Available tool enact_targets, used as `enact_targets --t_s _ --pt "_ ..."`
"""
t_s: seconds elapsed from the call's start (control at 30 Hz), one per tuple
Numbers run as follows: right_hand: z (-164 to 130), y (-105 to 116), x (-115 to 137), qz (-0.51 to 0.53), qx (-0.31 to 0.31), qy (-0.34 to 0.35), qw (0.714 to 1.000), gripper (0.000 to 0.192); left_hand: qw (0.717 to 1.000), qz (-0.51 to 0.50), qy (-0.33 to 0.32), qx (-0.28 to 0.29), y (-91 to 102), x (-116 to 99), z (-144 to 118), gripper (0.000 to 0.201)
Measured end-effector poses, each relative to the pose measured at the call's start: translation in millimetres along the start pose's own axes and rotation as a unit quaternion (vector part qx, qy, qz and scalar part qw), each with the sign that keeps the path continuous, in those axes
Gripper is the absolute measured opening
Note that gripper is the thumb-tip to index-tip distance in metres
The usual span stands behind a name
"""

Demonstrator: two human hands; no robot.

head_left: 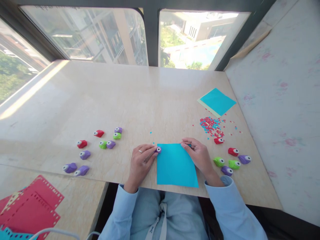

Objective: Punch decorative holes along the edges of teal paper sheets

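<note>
A blue square paper sheet (176,165) lies flat at the table's near edge. My left hand (141,161) grips a small purple paper punch (158,149) against the sheet's top left corner. My right hand (197,154) pinches the sheet's top right corner and presses it onto the table. Both of my sleeves are light blue.
Several small red, green and purple punches lie to the left (85,154) and to the right (233,163). A heap of red and blue confetti (211,126) sits beyond my right hand. Blue and yellow sheets (217,101) lie far right. Punched red sheets (31,210) rest on a lower table.
</note>
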State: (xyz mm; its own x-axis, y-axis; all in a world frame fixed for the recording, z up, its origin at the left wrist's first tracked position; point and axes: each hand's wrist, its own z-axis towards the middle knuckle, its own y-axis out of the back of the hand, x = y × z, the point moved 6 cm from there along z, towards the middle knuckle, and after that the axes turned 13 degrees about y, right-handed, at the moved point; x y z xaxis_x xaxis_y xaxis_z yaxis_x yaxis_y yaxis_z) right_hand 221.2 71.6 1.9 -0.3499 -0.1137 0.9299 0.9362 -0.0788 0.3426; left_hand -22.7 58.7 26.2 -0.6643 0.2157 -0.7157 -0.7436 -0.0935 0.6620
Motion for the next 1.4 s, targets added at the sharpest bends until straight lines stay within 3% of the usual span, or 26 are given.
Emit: enact_targets --t_s 0.93,1.4 --pt "-1.6 0.1 2.3 0.017 -0.027 0.021 0.999 0.032 1.0 0.009 0.014 0.005 0.6 -3.3 1.3 0.019" --pt "1.0 -1.6 4.8 -0.008 -0.004 0.039 0.999 0.031 1.0 0.011 0.015 0.002 -1.3 -3.9 1.7 0.02"
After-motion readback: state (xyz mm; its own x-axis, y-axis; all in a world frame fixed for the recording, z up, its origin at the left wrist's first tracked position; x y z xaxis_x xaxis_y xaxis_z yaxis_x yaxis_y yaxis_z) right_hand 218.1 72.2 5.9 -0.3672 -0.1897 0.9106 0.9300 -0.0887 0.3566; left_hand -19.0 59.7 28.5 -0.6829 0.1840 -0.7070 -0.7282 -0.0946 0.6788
